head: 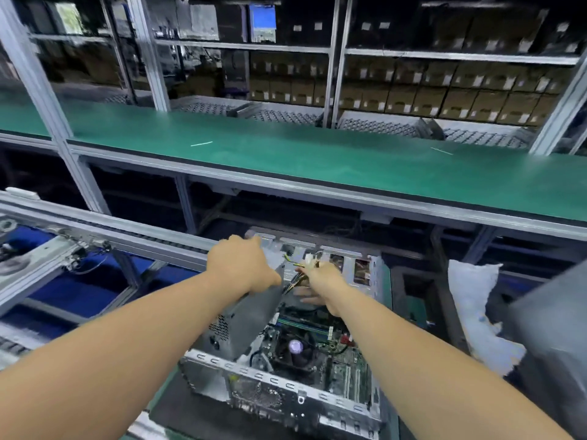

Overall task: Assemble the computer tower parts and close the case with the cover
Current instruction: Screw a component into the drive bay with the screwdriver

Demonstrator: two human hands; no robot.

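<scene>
An open metal computer case [279, 382] lies on its side in front of me, its motherboard [346, 373] and CPU fan [297, 346] exposed. A grey power supply box [251, 315] sits tilted in the case's left half. My left hand [241, 265] grips the far top end of that box. My right hand [320, 281] holds a bundle of yellow and black cables [305, 265] with a white connector above the case's far end. A large dark grey panel [552, 344], possibly the cover, lies at the right edge.
A green shelf [317, 154] runs across above the work line. A roller conveyor rail [127, 236] passes on the left. White crumpled packing material [476, 312] lies right of the case. Racks with brown boxes [444, 90] stand behind.
</scene>
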